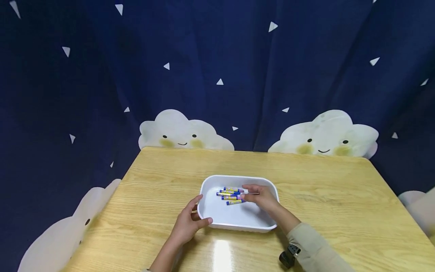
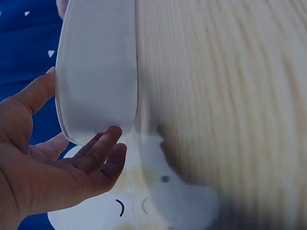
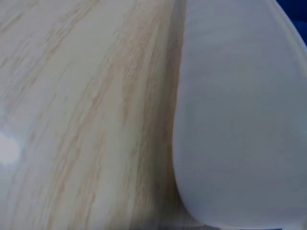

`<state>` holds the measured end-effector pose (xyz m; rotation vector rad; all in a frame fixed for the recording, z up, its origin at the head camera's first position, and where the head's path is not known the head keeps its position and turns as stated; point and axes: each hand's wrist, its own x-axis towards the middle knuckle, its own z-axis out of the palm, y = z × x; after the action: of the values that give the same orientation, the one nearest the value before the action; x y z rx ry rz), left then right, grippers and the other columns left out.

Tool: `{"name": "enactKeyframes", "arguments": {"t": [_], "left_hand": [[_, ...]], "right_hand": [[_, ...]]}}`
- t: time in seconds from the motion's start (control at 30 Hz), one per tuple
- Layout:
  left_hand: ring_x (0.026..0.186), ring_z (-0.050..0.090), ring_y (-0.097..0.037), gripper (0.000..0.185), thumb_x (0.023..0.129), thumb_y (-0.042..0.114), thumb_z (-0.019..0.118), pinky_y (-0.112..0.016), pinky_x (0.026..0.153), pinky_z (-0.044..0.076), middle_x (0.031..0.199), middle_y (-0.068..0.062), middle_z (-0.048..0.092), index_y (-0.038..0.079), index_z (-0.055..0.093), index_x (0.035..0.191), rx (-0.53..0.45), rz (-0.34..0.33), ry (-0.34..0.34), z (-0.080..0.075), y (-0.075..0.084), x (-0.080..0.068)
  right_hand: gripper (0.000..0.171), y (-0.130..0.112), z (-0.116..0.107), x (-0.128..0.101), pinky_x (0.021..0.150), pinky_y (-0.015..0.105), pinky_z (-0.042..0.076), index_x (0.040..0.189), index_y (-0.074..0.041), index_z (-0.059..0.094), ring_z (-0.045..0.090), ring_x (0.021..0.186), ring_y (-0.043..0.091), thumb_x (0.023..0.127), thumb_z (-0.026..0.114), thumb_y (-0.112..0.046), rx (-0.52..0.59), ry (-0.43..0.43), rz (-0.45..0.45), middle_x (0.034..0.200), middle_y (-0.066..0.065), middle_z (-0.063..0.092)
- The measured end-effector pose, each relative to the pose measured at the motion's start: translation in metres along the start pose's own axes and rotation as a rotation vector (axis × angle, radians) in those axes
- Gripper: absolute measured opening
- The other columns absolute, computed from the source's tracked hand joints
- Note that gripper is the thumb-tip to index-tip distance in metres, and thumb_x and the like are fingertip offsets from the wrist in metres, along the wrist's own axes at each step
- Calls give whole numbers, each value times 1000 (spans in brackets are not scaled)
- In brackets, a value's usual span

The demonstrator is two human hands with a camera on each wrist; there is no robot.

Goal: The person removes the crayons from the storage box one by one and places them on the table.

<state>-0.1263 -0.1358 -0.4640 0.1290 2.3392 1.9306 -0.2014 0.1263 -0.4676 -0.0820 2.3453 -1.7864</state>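
A white plastic tray (image 1: 234, 219) with rounded corners stands on the wooden table. Several crayons (image 1: 234, 203) in blue and yellow wrappers lie grouped on its floor, roughly side by side. My left hand (image 1: 186, 223) holds the tray's left end, thumb at the front rim and fingers against the outer wall; the left wrist view shows this hand (image 2: 57, 167) around the corner. Over the tray's right side reaches my right hand (image 1: 261, 196), thumb and forefinger apart by the crayons' right ends. Whether they touch a crayon is unclear. In the right wrist view only the tray's outer wall (image 3: 240, 120) shows; the hand is out of sight.
The light wooden table (image 1: 163, 170) extends around the tray on all sides. Behind it hangs a dark blue curtain (image 1: 197, 90) with white triangles and smiling clouds (image 1: 183, 130). A black device (image 1: 288, 258) is strapped at the right wrist.
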Motion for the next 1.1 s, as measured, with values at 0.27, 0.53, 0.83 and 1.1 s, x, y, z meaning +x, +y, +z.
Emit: {"name": "enactKeyframes", "arguments": {"t": [0.27,0.53,0.83,1.1], "left_hand": [[96,60,-37,87,70,5,80,-33,71,53,116,-28,50,1,31,142,5,-17,0,-1,0,2],[95,60,-36,89,68,4,81,-35,71,52,116,-27,50,3,32,142,10,-44,2,-2,2,2],[97,59,-38,91,67,3,82,-35,72,52,116,-28,49,2,31,142,-22,-48,-25,-1,-2,3],[95,60,-37,89,66,2,82,-35,71,53,115,-28,49,2,33,141,-38,-46,-11,-3,-4,5]], "right_hand": [[41,4,5,4,88,47,43,106,6,67,55,103,40,70,79,-10,-247,27,-107,108,21,63],[37,6,9,6,88,41,43,97,7,69,57,100,33,65,81,-7,-367,24,-58,99,18,66],[26,6,11,2,69,31,46,83,0,73,56,71,15,60,83,-4,-477,81,-50,77,8,69],[13,6,13,3,60,27,43,66,-9,71,51,60,9,60,83,-5,-497,81,-44,60,-4,63]]}}
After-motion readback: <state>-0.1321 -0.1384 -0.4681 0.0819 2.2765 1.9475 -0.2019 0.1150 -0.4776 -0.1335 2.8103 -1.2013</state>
